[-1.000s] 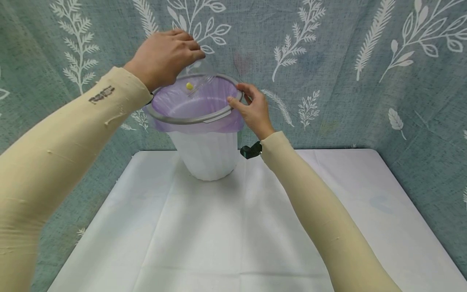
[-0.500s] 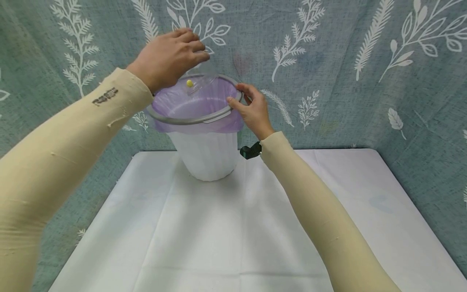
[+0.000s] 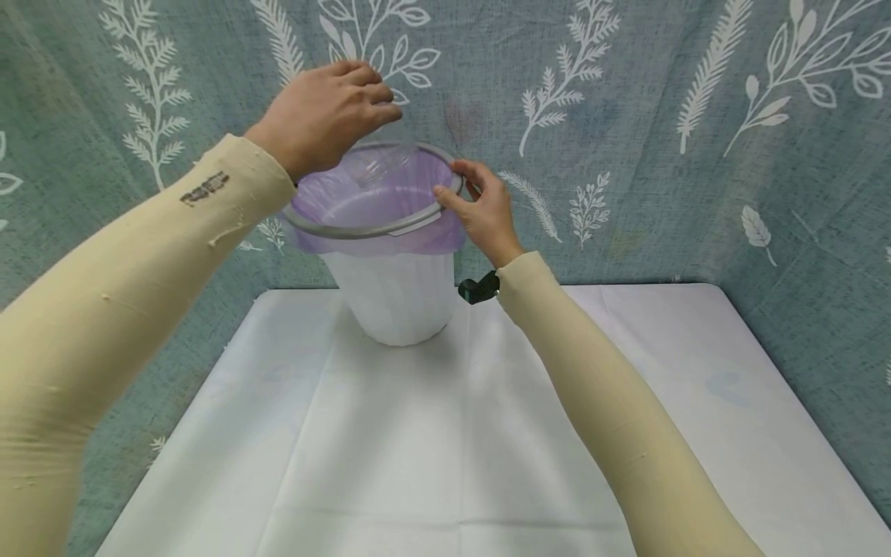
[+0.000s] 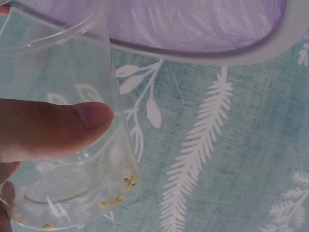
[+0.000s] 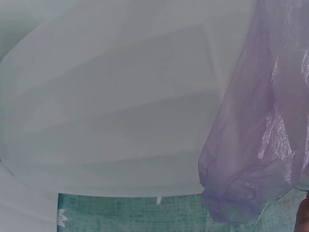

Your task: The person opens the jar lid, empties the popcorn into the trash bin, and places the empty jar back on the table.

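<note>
A white waste bin (image 3: 400,298) stands at the back of the table, lined with a purple bin bag (image 3: 376,203) folded out over its grey rim ring (image 3: 348,231). Above its mouth my left hand (image 3: 330,116) grips a clear plastic cup (image 4: 72,181), tilted with its mouth toward the bin. Small yellow-brown bits (image 4: 128,182) cling near the cup's base. The thumb lies along the cup's side in the left wrist view. My right hand (image 3: 483,205) pinches the rim on the right side; in the right wrist view only a sliver of finger shows beside the bag.
A white cloth covers the table (image 3: 452,449). Close behind the bin hangs a blue-green curtain (image 3: 640,193) with white leaf prints, which also runs along both sides. A dark wrist device (image 3: 479,289) sticks out below the right wrist.
My left hand has shifted slightly right with the cup. A small yellow piece seen near the cup's mouth in the earlier frames no longer shows. The right hand stays on the rim.
</note>
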Tool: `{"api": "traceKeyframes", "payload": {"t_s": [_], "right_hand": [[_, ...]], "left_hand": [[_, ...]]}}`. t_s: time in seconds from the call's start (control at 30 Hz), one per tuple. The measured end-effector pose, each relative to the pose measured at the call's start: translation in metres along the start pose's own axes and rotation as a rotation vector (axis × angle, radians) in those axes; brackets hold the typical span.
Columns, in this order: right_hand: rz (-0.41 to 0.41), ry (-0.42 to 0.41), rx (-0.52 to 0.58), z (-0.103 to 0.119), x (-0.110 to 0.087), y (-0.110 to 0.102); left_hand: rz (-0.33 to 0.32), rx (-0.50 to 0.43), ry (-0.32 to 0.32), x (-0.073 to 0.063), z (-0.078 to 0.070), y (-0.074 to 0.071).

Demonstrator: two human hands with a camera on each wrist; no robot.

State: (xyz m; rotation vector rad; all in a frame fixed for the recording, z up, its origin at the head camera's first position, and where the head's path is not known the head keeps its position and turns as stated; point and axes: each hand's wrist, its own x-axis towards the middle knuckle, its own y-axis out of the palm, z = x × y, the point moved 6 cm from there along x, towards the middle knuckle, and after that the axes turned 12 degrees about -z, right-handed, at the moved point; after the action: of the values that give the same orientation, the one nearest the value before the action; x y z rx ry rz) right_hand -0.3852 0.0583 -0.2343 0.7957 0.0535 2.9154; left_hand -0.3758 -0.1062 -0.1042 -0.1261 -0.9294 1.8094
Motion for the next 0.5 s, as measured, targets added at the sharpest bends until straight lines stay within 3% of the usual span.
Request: {"api": "traceKeyframes", "payload": {"t_s": [0.5], "right_hand": [[-0.003, 0.025, -0.007, 0.000, -0.001, 0.001]], "left_hand": [[0.000, -0.087, -0.142, -0.010, 0.016, -0.001]]}}
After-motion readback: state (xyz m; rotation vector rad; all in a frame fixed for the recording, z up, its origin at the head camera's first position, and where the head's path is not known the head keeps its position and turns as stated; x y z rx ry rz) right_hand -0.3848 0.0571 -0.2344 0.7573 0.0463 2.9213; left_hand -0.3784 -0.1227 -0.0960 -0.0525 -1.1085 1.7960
